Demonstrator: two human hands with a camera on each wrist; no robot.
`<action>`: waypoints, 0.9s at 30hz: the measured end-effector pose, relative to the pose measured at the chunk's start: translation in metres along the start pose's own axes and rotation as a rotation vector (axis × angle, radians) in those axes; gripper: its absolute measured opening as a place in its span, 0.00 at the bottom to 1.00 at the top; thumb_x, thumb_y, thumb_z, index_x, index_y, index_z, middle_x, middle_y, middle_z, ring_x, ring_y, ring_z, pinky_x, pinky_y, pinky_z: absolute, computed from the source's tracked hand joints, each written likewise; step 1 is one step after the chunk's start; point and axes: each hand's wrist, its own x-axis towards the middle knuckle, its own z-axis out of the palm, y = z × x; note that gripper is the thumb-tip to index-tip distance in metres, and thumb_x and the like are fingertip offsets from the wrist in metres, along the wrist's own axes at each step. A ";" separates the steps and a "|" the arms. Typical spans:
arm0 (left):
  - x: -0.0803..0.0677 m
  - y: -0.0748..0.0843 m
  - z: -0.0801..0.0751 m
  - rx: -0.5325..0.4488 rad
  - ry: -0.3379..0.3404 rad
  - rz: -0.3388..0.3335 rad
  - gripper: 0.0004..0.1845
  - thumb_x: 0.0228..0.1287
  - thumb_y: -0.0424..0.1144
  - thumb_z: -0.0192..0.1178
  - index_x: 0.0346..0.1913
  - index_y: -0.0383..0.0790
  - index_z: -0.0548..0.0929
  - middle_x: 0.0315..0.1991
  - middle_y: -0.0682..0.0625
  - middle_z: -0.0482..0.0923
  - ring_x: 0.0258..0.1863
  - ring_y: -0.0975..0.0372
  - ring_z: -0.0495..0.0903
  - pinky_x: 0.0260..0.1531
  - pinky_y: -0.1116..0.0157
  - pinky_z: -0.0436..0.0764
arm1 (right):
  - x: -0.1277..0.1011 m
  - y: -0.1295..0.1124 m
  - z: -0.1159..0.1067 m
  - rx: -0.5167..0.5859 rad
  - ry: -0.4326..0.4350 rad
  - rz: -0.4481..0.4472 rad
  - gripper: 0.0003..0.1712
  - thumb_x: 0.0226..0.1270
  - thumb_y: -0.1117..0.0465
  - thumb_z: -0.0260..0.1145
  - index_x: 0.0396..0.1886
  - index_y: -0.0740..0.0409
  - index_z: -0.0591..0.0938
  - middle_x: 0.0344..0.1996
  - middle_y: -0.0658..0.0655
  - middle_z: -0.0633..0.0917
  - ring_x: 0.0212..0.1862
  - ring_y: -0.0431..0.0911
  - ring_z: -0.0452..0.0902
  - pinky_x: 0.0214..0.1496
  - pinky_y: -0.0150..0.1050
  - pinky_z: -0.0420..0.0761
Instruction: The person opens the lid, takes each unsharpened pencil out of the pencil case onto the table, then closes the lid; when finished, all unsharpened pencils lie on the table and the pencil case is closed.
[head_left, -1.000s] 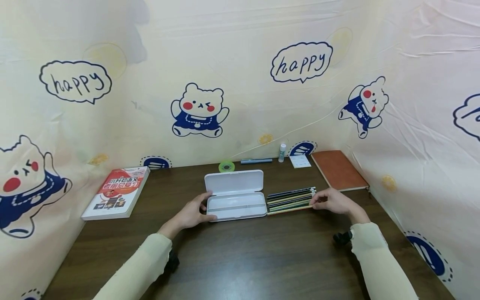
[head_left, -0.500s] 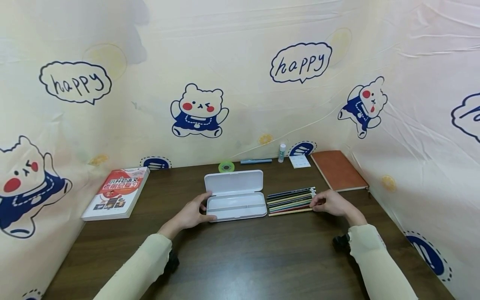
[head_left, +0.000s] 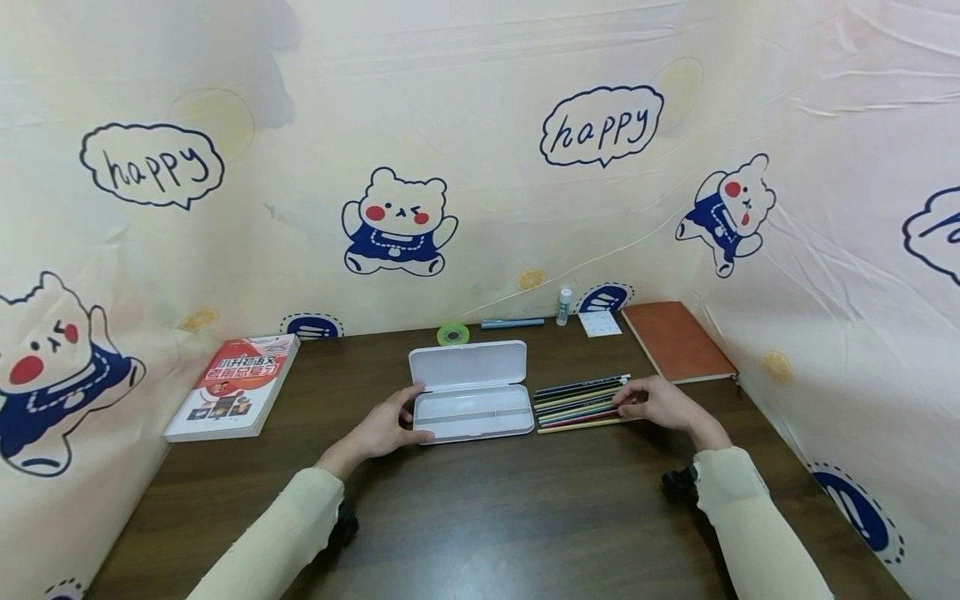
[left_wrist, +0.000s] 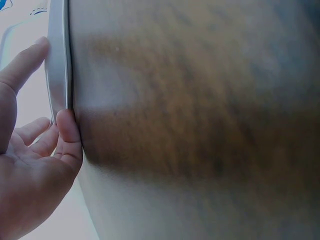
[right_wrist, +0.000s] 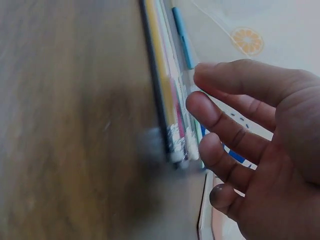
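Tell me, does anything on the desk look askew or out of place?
Only slightly: the front pencil lies angled away from the row of pencils by the right hand. The open case, held by the left hand, looks fine.

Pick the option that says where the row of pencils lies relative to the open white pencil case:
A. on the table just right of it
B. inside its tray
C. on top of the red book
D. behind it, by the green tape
A: the pencils lie on the table, right of the pencil case, at the right hand.
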 end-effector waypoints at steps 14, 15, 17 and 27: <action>-0.001 0.001 -0.001 0.000 -0.003 0.004 0.52 0.54 0.54 0.75 0.78 0.44 0.58 0.59 0.42 0.74 0.47 0.58 0.75 0.48 0.58 0.76 | 0.027 -0.040 0.005 0.029 0.074 -0.002 0.13 0.69 0.56 0.67 0.51 0.54 0.86 0.40 0.49 0.86 0.44 0.45 0.77 0.47 0.41 0.76; 0.000 0.002 -0.001 0.001 -0.002 0.005 0.52 0.54 0.54 0.75 0.78 0.44 0.59 0.58 0.42 0.74 0.46 0.58 0.75 0.48 0.58 0.76 | 0.029 -0.042 0.007 0.030 0.076 -0.018 0.14 0.69 0.57 0.67 0.51 0.55 0.85 0.40 0.50 0.87 0.44 0.45 0.77 0.47 0.41 0.76; 0.000 0.001 -0.001 0.003 -0.001 0.006 0.52 0.54 0.54 0.75 0.78 0.44 0.59 0.58 0.42 0.75 0.46 0.58 0.75 0.48 0.58 0.76 | 0.034 -0.047 0.010 0.030 0.077 -0.042 0.14 0.69 0.57 0.67 0.52 0.56 0.85 0.40 0.50 0.87 0.43 0.45 0.77 0.48 0.41 0.77; 0.000 0.001 -0.001 0.004 0.002 -0.001 0.52 0.53 0.54 0.75 0.77 0.44 0.59 0.62 0.42 0.73 0.47 0.58 0.76 0.49 0.57 0.77 | 0.057 -0.072 0.027 0.076 0.064 -0.070 0.16 0.69 0.57 0.67 0.54 0.58 0.84 0.40 0.51 0.86 0.44 0.46 0.78 0.49 0.42 0.76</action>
